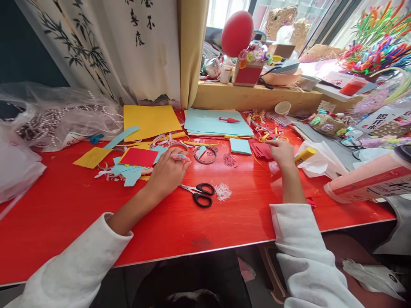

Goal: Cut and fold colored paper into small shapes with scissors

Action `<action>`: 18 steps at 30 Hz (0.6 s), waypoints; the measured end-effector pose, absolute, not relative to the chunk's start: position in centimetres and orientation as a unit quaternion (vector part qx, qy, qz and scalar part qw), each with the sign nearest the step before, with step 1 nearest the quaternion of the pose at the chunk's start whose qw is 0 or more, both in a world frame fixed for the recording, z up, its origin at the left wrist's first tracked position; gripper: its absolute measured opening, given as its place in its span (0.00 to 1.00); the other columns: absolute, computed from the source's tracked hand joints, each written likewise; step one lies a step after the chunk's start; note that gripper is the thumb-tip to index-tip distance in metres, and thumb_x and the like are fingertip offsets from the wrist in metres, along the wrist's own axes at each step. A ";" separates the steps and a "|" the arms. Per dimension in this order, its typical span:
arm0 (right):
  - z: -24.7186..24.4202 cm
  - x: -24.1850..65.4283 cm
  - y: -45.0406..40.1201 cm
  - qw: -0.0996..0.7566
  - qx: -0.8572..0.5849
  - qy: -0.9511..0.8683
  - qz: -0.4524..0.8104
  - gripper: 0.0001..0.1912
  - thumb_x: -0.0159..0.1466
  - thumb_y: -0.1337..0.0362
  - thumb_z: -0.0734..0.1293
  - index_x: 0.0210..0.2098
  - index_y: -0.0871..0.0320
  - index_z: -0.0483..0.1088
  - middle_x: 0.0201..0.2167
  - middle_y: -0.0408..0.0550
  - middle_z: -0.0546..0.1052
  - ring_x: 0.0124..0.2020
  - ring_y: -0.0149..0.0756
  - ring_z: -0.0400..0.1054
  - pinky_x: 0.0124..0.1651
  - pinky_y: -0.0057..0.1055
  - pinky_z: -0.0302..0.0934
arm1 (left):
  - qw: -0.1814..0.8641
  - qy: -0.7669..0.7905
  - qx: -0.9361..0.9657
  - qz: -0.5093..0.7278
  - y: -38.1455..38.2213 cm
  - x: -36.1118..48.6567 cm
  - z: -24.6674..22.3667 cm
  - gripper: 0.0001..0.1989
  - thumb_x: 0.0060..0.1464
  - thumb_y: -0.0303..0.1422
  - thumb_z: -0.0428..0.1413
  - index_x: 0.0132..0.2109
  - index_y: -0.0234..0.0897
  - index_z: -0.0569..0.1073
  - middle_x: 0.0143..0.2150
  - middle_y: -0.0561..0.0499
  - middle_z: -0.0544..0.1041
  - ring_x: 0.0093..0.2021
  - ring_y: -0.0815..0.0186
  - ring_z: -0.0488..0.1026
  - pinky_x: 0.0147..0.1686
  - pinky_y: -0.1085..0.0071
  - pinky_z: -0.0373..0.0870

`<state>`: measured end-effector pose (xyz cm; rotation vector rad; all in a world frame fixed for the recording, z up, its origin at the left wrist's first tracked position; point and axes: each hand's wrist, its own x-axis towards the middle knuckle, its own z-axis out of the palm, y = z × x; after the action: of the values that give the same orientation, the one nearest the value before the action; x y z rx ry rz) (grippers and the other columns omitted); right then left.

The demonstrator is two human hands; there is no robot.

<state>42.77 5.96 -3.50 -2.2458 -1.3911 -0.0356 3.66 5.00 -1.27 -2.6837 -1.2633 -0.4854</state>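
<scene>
My left hand is closed above the red tabletop, beside the cut paper pieces. A small pinkish thing shows at its fingertips, too small to name. Right of it lies a tape roll on its side, and a second ring is partly behind my fingers. Scissors with black handles rest on the table below. My right hand reaches among red and yellow paper scraps, fingers drawn together at their tips; what they pinch, if anything, is hidden. Near it are red paper squares and a stack of light blue squares.
At the back lie yellow sheets and light blue sheets with a red cut-out on top. A glue stick and a large pink bottle are on the right. Plastic bags crowd the left; white shreds lie beside the scissors.
</scene>
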 end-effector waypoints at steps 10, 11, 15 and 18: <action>-4.8 43.0 6.6 0.180 -0.826 -0.532 0.046 0.28 0.60 0.55 0.66 0.55 0.66 0.71 0.49 0.61 0.77 0.49 0.50 0.72 0.49 0.38 0.63 | 0.112 -0.407 -0.886 -0.192 5.4 3.5 -2.1 0.17 0.65 0.35 0.42 0.45 0.31 0.72 0.49 0.40 0.73 0.51 0.54 0.68 0.53 0.58 0.67; -4.7 43.0 6.6 0.182 -0.826 -0.532 0.040 0.25 0.61 0.58 0.65 0.54 0.65 0.72 0.46 0.59 0.78 0.47 0.49 0.72 0.48 0.37 0.63 | 0.116 -0.404 -0.887 -0.192 5.5 3.4 -2.2 0.16 0.65 0.35 0.42 0.45 0.31 0.72 0.48 0.40 0.73 0.51 0.54 0.68 0.52 0.58 0.67; -4.4 43.0 6.7 0.201 -0.823 -0.531 -0.001 0.20 0.60 0.69 0.60 0.48 0.63 0.77 0.45 0.55 0.80 0.49 0.45 0.72 0.52 0.34 0.61 | 0.122 -0.401 -0.889 -0.185 5.4 3.4 -2.2 0.16 0.64 0.35 0.43 0.46 0.30 0.72 0.49 0.40 0.74 0.50 0.53 0.69 0.51 0.58 0.67; -4.1 42.8 6.6 0.227 -0.824 -0.518 -0.037 0.22 0.61 0.71 0.59 0.50 0.62 0.76 0.46 0.54 0.80 0.50 0.44 0.72 0.54 0.35 0.60 | 0.125 -0.403 -0.887 -0.186 5.3 3.4 -2.3 0.17 0.65 0.35 0.43 0.46 0.30 0.73 0.49 0.40 0.75 0.50 0.53 0.70 0.51 0.58 0.67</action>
<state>42.78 6.59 -4.11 -2.2700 -1.4264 -0.1013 3.40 5.30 -2.31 -2.5854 -1.1731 -0.5427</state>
